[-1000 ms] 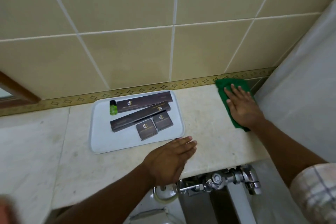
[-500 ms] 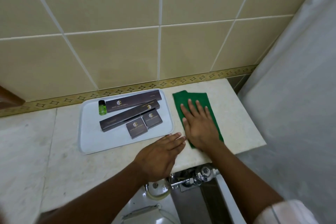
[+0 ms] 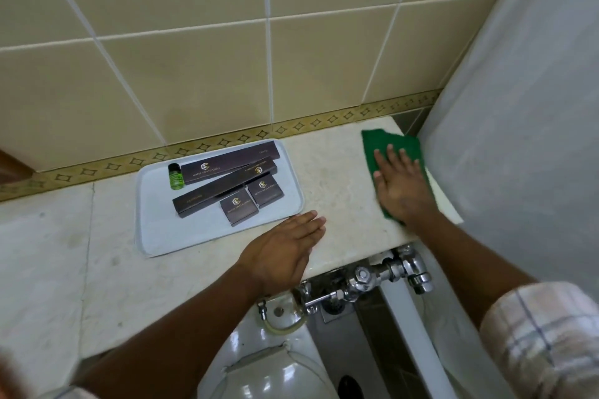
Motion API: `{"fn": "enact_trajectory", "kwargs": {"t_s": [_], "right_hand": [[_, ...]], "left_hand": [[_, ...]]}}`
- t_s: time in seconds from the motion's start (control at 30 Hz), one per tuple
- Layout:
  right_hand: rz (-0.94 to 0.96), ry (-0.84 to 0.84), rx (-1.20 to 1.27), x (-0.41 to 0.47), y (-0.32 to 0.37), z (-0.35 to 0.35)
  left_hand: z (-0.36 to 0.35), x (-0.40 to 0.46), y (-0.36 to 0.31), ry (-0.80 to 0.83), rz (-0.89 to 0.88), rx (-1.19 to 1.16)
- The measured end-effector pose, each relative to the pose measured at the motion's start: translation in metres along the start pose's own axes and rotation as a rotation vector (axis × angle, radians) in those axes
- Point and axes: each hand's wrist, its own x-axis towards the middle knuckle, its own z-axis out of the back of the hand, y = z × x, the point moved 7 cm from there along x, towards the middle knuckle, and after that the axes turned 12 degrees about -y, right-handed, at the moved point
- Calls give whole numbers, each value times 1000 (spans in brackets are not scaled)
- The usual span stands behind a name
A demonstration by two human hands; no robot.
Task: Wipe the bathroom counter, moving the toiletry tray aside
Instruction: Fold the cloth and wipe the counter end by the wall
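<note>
The green cloth (image 3: pixel 393 146) is pressed flat under the open right hand (image 3: pixel 400 186) at the table's (image 3: pixel 340 172) right end, the open, empty left hand (image 3: pixel 285 249) apparently resting beside the tray (image 3: pixel 155 230) (unwiped beneath, so shifting likely follows).

Green cloth (image 3: pixel 392 142) partly hidden under right hand (image 3: pixel 400 186); box (image 3: pixel 227 163) small print too tiny to read.

We are in a hotel bathroom: beige wall tiles (image 3: pixel 201 81) fill the upper frame, a marble counter (image 3: pixel 337 168) crosses the middle, a tray (image 3: pixel 207 236) holds hotel-branded toiletry boxes (image 3: pixel 227 162), and a toilet (image 3: pixel 275 369) with chrome flush valve (image 3: pixel 372 275) sits at the bottom.
</note>
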Motion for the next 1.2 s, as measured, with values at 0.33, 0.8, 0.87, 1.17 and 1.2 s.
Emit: {"fn": "enact_trajectory", "kwargs": {"t_s": [0.33, 0.8, 0.87, 1.17, 1.2], "right_hand": [[-84, -122, 316, -97, 77, 17], [-1440, 177, 1403, -173, 31, -16], [-1392, 221, 1443, -171, 32, 0], [-542, 486, 1235, -122, 209, 90], [-403, 564, 1163, -120, 259, 91]], "left_hand": [[23, 46, -20, -102, 36, -29], [-15, 183, -3, 512, 499, 123], [3, 170, -2, 492, 527, 63], [187, -134, 55, -332, 1394, -774], [201, -192, 52, -474, 1485, -809]]}}
